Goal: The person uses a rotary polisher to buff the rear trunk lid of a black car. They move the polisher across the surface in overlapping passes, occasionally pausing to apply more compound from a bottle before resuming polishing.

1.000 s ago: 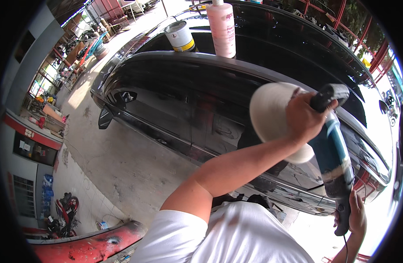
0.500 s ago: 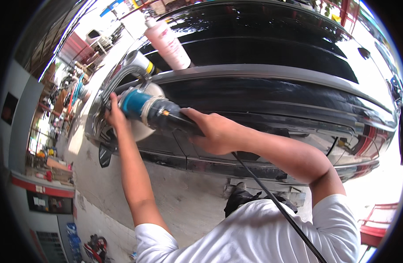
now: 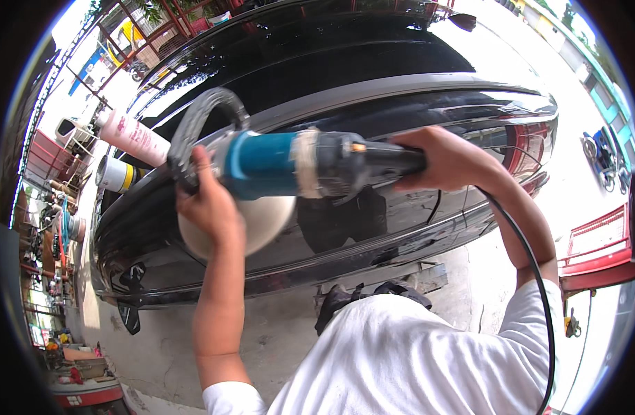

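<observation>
My left hand is wrapped round the black loop handle at the front of a teal and black electric polisher. At its rear, my right hand grips the black handle, and a power cord runs from there past my right arm. Under the machine's head, a round white buffing pad, blurred, lies against the glossy side of a black car. Whether the pad presses fully on the paint, I cannot tell.
A pink-white bottle and a grey container with a yellow band stand on the car, left of the polisher. The car's side mirror sticks out at lower left. A red metal bench is at right.
The polisher has swung from a slant to nearly level and moved right along the car, away from the bottles. Both hands keep their grip. My view has shifted too.
</observation>
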`<state>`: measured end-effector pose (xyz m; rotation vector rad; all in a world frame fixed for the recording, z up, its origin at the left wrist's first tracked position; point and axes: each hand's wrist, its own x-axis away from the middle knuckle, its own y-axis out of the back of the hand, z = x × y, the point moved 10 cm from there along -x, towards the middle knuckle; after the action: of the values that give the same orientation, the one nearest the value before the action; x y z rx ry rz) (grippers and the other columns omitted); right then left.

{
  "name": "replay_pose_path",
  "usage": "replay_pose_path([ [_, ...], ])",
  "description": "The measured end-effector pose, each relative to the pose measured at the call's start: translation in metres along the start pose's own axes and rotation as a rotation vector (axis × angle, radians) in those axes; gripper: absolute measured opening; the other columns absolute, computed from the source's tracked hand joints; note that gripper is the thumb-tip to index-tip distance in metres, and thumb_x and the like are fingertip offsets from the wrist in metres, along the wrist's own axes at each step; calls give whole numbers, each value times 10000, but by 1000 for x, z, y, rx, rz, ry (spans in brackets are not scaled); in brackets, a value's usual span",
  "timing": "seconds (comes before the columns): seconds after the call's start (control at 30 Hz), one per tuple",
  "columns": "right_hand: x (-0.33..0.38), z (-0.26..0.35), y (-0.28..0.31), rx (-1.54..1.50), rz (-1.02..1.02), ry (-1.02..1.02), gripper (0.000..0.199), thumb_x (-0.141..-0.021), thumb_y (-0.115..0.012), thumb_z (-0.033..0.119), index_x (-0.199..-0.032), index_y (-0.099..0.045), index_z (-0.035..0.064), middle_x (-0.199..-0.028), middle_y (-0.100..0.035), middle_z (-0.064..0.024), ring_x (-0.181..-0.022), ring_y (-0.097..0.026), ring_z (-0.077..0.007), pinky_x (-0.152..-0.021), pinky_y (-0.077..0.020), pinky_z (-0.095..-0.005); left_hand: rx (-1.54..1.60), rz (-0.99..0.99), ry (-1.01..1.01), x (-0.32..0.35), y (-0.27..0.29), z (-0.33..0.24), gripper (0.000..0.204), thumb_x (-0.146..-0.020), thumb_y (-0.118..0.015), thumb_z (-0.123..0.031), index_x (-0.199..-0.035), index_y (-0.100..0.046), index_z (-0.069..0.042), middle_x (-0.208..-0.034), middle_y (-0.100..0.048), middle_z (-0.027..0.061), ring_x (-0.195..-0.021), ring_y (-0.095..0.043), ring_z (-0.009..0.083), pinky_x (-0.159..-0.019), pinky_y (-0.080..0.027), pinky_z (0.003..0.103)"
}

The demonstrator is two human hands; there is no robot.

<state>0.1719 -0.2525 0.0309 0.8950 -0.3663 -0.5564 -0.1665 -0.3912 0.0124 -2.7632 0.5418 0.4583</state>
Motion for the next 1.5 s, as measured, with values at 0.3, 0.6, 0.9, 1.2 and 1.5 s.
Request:
replay_pose_path([
  [0.3, 279, -171, 131, -81, -344, -724, 514, -725, -882, 64, -1206, -709, 12, -798, -708, -56, -603, -651, -126, -539, -525, -312, 54, 476, -62, 222, -293, -38, 367, -935, -801, -427, -768, -735, -107, -680, -705, 33, -710, -698, 258, -1209, -322, 493],
  [0.6, 454, -233, 167, -133, -675, -900, 425, -772, -779, -41, -1178, -661, 1, -714, -624, -19, -480, -544, -81, -423, -419, -274, 225, 692, 72, 394, -488, -43, 260, -897, -826, -347, -803, -764, -113, -669, -724, 62, -725, -707, 303, -1139, -408, 455],
  [0.9, 499, -210, 19, -134, -751, -968, 647, -762, -785, -45, -1366, -601, 94, -870, -662, -30, -593, -577, -94, -503, -463, -290, 347, 780, -93, 406, -388, -58, 85, -757, -813, -138, -801, -753, -96, -753, -736, 98, -807, -727, 297, -1161, -428, 465],
  [1.2, 335, -178, -201, -1113, -505, -583, 797, -996, -680, 598, -1435, -506, -44, -1048, -654, -74, -836, -619, -133, -724, -519, -318, 283, 783, -366, 278, -195, -4, 158, -709, -805, -58, -687, -667, -131, -742, -748, 13, -849, -768, 185, -1204, -378, 482],
  [1.5, 101, -49, -261, -794, 150, -246, 775, -1081, -471, 632, -1533, -496, 2, -998, -742, -215, -923, -707, -320, -862, -532, -457, -239, 419, -668, 106, 25, 20, 270, -906, -629, -220, -834, -659, 39, -963, -733, 182, -988, -731, 347, -1213, -373, 634],
])
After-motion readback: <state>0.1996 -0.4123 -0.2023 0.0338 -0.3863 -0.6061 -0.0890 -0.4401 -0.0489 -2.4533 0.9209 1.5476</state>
